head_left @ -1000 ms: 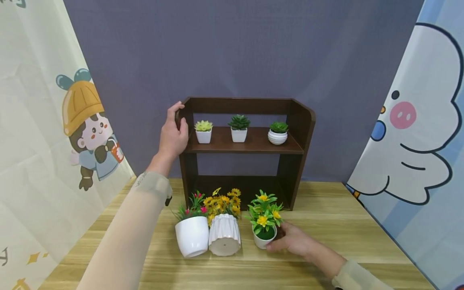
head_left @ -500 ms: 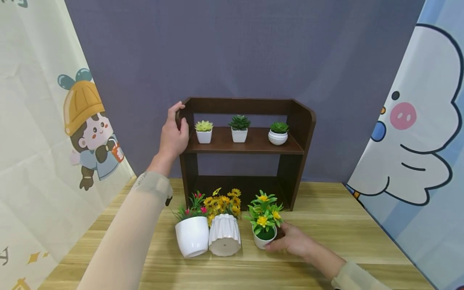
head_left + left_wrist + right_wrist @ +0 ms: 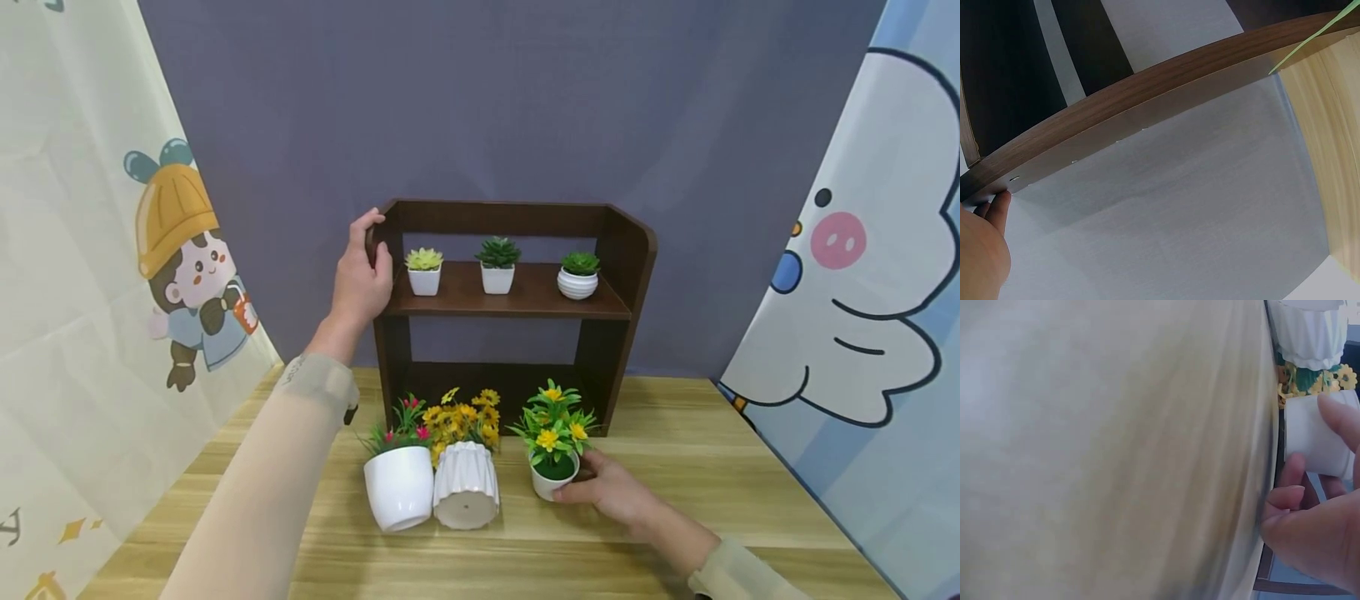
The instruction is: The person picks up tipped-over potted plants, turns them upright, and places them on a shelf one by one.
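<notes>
On table – small white pot (image 3: 553,483), yellow blooms, right hand (image 3: 611,494) gripping

Plain grey-purple backdrop wall (image 3: 525,108) straight ahead, evenly lit, without strong shadows. Pale cream curtain (image 3: 67,333) hanging at the left, printed with a cartoon child in an orange knitted hat holding a drink. Light blue curtain (image 3: 885,275) hanging at the right, printed with a white cartoon figure with a pink cheek and dark outlines. Light wooden table (image 3: 712,467) with lengthwise grain across the foreground, reaching back to the wall and to both curtains. No window or floor in view.
</notes>
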